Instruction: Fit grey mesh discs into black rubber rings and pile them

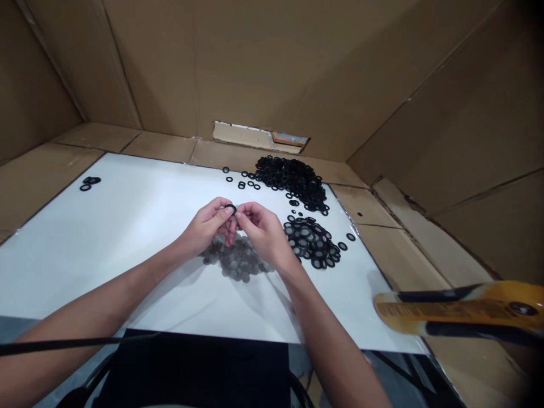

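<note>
Over the middle of the white board, my left hand [210,222] pinches a black ring [230,208] between thumb and fingers. My right hand [259,225] is closed in a pinch at the ring's right edge; whatever its fingertips hold is too small and hidden to name. Right under both hands lies a loose heap of small grey translucent discs [241,263], partly covered by them. Beside my right wrist is a pile of black rings with grey centres [312,241]. Farther back stands a larger heap of plain black rings [291,178].
Several loose rings [241,185] lie left of the far heap, and a few more [87,184] at the board's far left. A yellow-and-black tool handle [459,309] juts in from the right, blurred. Cardboard walls [272,68] surround the white board [140,192].
</note>
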A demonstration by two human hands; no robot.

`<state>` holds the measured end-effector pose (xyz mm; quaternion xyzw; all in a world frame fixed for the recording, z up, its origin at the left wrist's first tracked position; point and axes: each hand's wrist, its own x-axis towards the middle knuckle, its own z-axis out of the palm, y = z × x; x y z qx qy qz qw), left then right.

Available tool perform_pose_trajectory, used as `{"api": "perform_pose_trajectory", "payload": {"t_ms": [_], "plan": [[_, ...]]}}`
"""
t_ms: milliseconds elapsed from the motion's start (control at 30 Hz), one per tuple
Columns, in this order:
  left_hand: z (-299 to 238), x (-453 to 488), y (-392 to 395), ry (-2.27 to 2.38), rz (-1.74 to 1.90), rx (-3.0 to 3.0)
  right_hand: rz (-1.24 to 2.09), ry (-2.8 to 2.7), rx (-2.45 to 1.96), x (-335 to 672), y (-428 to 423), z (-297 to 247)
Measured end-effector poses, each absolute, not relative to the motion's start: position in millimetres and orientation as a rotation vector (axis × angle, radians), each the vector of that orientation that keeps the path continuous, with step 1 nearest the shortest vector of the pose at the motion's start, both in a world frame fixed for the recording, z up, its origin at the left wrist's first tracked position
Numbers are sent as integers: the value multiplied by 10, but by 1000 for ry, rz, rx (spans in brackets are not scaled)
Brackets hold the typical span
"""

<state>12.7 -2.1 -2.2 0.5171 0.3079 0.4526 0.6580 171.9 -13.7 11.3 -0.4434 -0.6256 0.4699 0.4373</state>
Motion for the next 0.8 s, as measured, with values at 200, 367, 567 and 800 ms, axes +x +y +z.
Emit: {"api": "perform_pose_trajectory", "payload": {"t_ms": [200, 367, 567, 800], "plan": [[-18, 135, -39, 677, 939, 1225, 1157, -1531, -1123, 1728, -126, 128], [1, 93, -10, 661, 894, 1234, 1198, -1612, -1126, 1770, -107, 110], [-14, 86, 16, 633, 914, 1146, 1007, -1679, -1179, 1747, -122, 102], [-11, 123, -17, 643, 1002, 1168, 1024, -1586, -1147, 1709, -133, 111]]}}
